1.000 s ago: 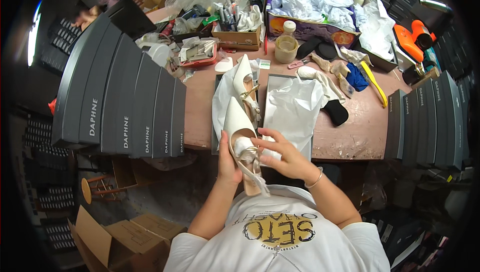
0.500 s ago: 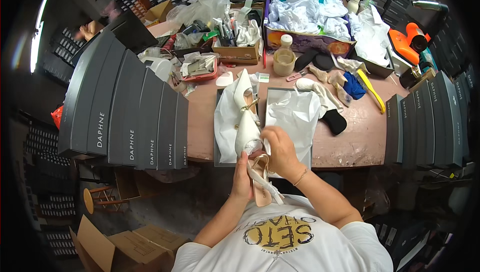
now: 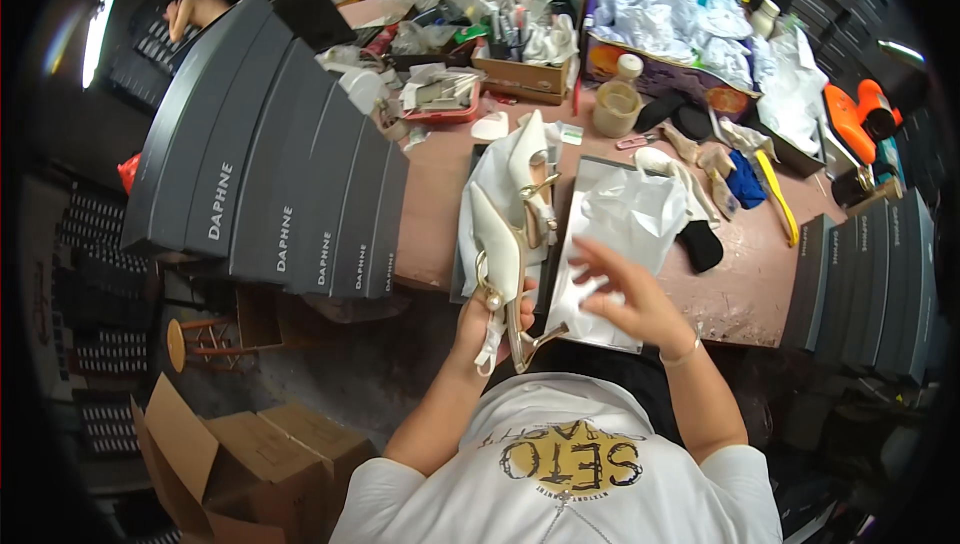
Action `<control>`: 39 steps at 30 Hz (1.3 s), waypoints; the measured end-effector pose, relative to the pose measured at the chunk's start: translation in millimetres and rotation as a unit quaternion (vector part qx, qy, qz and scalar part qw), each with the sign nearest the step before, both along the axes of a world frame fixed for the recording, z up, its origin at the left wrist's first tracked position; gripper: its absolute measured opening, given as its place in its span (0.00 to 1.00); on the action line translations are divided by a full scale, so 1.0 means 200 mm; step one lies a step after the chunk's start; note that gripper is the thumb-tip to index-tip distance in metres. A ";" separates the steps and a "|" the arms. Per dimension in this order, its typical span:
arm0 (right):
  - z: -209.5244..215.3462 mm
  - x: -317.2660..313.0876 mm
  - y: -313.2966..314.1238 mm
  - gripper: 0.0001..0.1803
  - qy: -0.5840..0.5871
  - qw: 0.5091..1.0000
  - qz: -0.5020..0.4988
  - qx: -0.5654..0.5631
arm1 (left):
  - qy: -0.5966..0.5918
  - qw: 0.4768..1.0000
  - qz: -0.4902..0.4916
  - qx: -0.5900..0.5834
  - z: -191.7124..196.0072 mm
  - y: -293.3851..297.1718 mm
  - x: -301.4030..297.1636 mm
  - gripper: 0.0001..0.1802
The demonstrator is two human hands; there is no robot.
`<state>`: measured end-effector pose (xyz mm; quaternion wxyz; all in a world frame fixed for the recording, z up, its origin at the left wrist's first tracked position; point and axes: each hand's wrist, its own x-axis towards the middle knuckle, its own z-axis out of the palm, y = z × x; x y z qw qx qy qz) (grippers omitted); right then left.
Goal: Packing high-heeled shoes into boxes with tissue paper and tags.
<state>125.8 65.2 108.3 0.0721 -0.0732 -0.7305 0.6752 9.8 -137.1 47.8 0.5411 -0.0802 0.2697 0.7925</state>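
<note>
White slingback shoe (image 3: pixel 500 274) gripped by left hand (image 3: pixel 487 316) at tabletop (image 3: pixel 740 294) near edge; right hand (image 3: pixel 630 289) fingers spread over white tissue paper (image 3: pixel 625 219).

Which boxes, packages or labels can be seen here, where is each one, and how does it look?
Dark grey shoe boxes: a fanned row at table's left, white lettering on their ends.
More dark grey boxes: stacked at table's right edge.
Brown cardboard cartons: open, on the floor, lower left.
White tissue-lined package: flat on the table, under the right hand.
</note>
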 end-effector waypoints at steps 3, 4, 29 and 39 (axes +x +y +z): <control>-0.03 0.13 -0.15 0.33 0.012 0.995 0.034 0.096 | -0.064 0.995 -0.023 0.071 -0.04 0.03 -0.04 0.24; -0.03 0.14 -0.20 0.27 0.004 0.995 0.019 0.094 | -0.083 0.993 -0.024 0.077 0.00 0.06 -0.02 0.24; -0.12 0.30 0.07 0.14 -0.003 0.986 -0.166 0.003 | 0.083 0.996 -0.036 0.025 0.09 0.12 0.09 0.30; -0.49 -0.05 1.02 0.14 -0.117 0.781 -0.368 0.490 | 0.106 0.994 -0.010 -0.036 0.13 0.47 0.06 0.20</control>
